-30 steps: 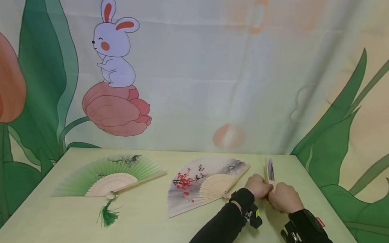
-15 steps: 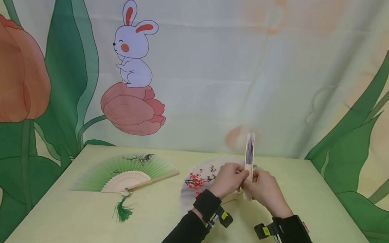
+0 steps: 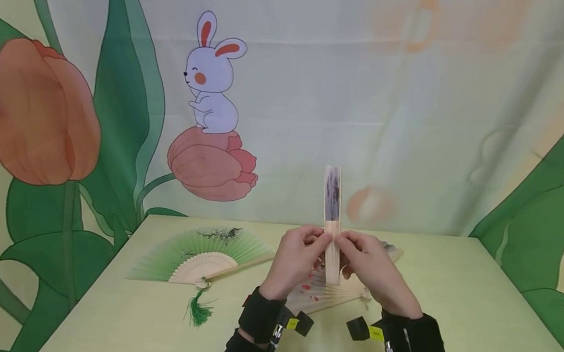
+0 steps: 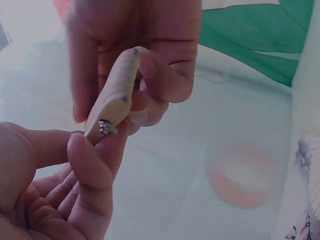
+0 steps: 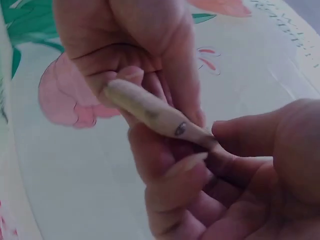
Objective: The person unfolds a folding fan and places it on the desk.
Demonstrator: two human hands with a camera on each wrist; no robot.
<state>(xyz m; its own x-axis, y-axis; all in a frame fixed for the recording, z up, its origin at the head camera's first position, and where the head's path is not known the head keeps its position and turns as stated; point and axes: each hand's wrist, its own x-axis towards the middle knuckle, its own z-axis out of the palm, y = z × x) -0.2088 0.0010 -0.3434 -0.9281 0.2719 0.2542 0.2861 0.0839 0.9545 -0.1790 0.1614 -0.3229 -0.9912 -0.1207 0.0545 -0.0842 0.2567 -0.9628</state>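
Upright between both hands is a folded hand fan (image 3: 331, 205) with pale wooden ribs and a grey-purple painted leaf. My left hand (image 3: 295, 257) pinches its lower part from the left, thumb in front. From the right, my right hand (image 3: 374, 265) pinches it at the same height. Both wrist views look at the rivet end of the folded fan (image 4: 115, 100), (image 5: 155, 112), with fingers of both hands around it. Behind the hands lies an open white fan (image 3: 310, 299) with red blossoms, partly hidden by them.
An open green fan (image 3: 201, 255) with a dark branch print lies on the left of the pale yellow table (image 3: 126, 339). Its green tassel (image 3: 200, 311) trails toward the front. A printed cloth backdrop (image 3: 305, 87) hangs behind the table.
Both hands have lifted the folded fan off the table's right side and brought it left and up, in front of the white fan. The head view has turned left.
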